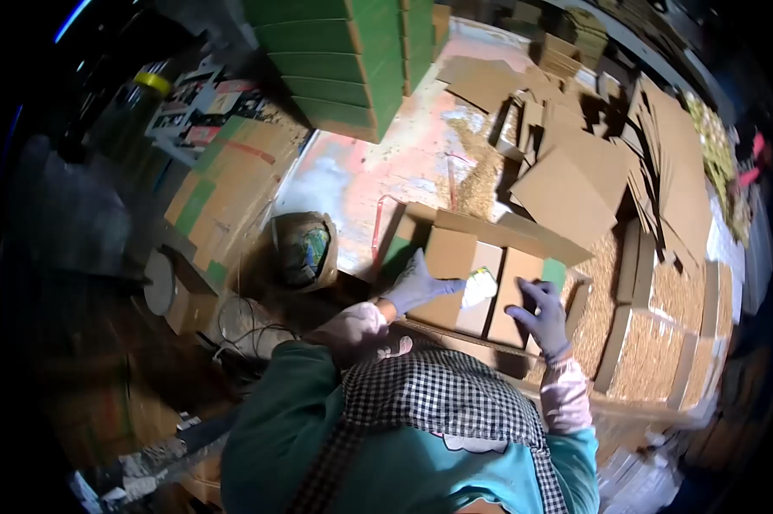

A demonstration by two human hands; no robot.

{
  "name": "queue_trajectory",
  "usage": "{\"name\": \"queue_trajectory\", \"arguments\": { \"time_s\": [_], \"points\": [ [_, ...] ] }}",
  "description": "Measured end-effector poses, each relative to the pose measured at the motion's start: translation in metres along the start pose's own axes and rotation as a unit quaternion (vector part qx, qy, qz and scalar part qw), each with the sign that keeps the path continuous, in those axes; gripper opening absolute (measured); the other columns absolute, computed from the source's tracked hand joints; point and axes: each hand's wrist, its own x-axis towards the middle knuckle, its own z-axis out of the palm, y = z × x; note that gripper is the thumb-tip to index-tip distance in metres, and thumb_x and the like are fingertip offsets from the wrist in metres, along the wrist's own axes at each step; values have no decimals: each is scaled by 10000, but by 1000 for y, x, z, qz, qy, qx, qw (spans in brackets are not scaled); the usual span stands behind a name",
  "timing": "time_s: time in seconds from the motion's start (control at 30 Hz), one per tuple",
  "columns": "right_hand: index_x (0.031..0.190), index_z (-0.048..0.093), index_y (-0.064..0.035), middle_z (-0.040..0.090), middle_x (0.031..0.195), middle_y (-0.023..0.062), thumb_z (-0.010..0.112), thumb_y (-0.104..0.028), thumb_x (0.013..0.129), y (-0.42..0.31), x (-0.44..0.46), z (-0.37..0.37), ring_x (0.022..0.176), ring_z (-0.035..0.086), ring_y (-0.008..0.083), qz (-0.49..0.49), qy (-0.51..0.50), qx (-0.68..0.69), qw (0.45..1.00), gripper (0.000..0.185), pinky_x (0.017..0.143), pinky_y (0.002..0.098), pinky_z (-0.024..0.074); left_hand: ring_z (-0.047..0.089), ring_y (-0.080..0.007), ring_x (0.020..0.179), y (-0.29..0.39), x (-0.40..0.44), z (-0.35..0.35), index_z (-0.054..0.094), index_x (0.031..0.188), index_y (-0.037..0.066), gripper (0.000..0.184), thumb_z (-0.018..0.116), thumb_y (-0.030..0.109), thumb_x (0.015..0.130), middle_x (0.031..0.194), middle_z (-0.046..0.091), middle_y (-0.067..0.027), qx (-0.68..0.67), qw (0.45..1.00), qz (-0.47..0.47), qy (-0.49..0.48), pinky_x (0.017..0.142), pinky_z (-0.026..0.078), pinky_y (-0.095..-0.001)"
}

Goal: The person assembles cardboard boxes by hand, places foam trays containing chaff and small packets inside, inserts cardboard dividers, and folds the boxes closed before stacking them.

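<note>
An open cardboard box (528, 233) stands in front of me with smaller brown boxes (449, 257) packed inside. Between them lies a white packet (479, 287) with green and yellow print. My left hand (418, 286), in a pale purple glove, rests over the left inner box, fingers spread, thumb pointing towards the packet. My right hand (542, 317), gloved alike, is over the right inner box (513, 287) with its fingers bent and apart. Nothing shows in either hand.
Green boxes (331, 73) are stacked at the back. Flat cardboard sheets (571, 180) lie behind the box. Trays of straw-coloured filling (648, 353) stand at the right. An open bag (318, 248) is at the left, near a taped carton (232, 193).
</note>
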Motion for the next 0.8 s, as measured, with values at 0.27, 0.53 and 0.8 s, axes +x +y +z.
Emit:
{"name": "queue_trajectory", "arguments": {
  "time_s": [0.27, 0.53, 0.8],
  "points": [
    [1469, 247, 10, 491, 1292, 95, 624, -172, 894, -13, -10, 45, 1164, 495, 186, 221, 54, 490, 842, 712, 1006, 306, 403, 588, -229, 1036, 47, -8, -72, 491, 1278, -13, 661, 756, 357, 799, 1184, 610, -151, -135, 983, 86, -91, 898, 453, -328],
    [1226, 567, 10, 609, 1161, 70, 599, -263, 928, -78, 130, 96, 1108, 562, 179, 180, 46, 613, 768, 406, 995, 335, 425, 545, -304, 1066, -124, -53, -143, 495, 1311, 69, 663, 654, 436, 783, 1205, 555, -157, 425, 871, -46, 242, 908, 408, -501],
    [1184, 561, -1, 571, 1200, 69, 689, -227, 858, -143, 315, 268, 1015, 578, 203, 143, -72, 626, 763, 417, 883, 337, 476, 566, -240, 918, -144, -48, -157, 637, 1133, 215, 338, 506, 242, 822, 1069, 591, -40, 426, 885, 177, 55, 820, 430, -408]
  ]
}}
